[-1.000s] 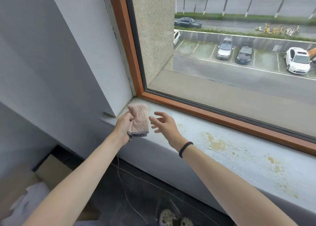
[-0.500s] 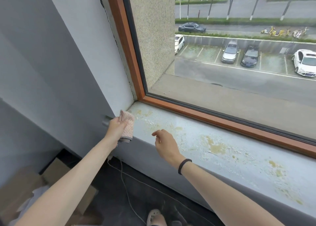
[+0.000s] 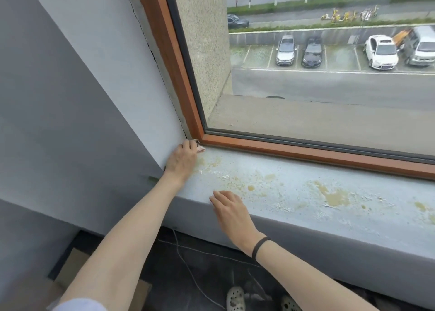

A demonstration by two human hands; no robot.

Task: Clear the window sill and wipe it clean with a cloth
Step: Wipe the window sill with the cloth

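Sill (image 3: 306, 219) wiping is being started. The cloth (image 3: 200, 149), held clear of the sill a second ago, is now being pressed into the frame corner (image 3: 203, 138) by the left hand (image 3: 182, 160). Its fingers are curled over the cloth, so only a pink edge is showing. The right hand (image 3: 229, 206) is being rested on the sill below the corner, relaxed and empty. Yellow stains (image 3: 334, 196) right of the corner are not yet being reached.

Grey walls (image 3: 70, 99), wood-framed window (image 3: 329, 80), dark floor (image 3: 235, 270)
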